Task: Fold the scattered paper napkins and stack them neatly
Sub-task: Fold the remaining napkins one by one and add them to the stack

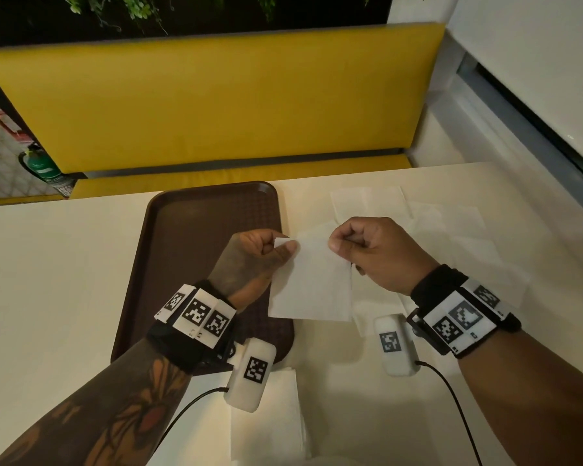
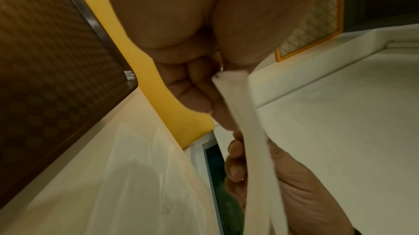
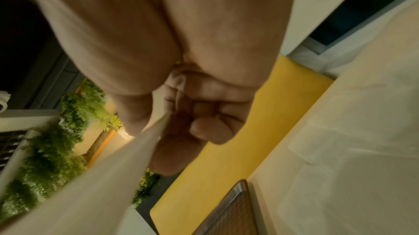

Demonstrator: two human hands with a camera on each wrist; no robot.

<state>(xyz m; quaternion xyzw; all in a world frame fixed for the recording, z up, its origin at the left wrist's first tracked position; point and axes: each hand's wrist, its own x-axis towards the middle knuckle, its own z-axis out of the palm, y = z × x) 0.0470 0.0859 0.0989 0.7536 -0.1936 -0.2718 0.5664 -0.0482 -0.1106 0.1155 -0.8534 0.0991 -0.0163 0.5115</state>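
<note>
You had warm, dim indoor light, brightest on the pale table (image 1: 64, 280) and the napkin (image 1: 312, 284) between your fingertips. Beyond your fingers the top of the head view fell to near black. Soft shadows lay under your wrists. The head view bent straight edges toward its corners. Both wrist views were yellowish and soft; the left hand (image 2: 192, 84) and right hand (image 3: 199, 113) were blurred close to the lens, and the napkin edge smeared.
</note>
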